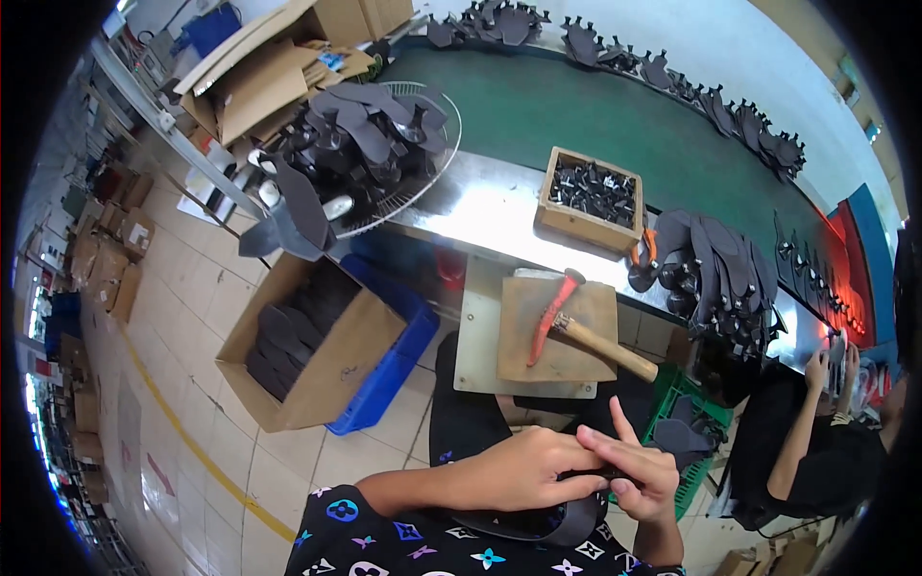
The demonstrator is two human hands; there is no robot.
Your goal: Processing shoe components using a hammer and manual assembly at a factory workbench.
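Close to my body, my left hand (547, 468) is closed around a dark grey shoe sole (576, 523), part of which curves out below the fingers. My right hand (636, 470) meets it from the right, thumb and fingers pinching the dark end of the piece and one finger pointing up. Most of the sole is covered by the hands. Beyond them a hammer (607, 348) with a red head and wooden handle rests on a brown pad (514, 331), which sits on a pale board (473, 355).
A wire basket (451, 144) piled with soles and a wooden box (588, 233) of small black parts stand on the bench. Orange-handled pliers (650, 248) lie beside heaped soles (715, 254). Left: a carton (336, 370) in a blue bin (408, 360). Right: a green crate (687, 490) and another person (816, 451).
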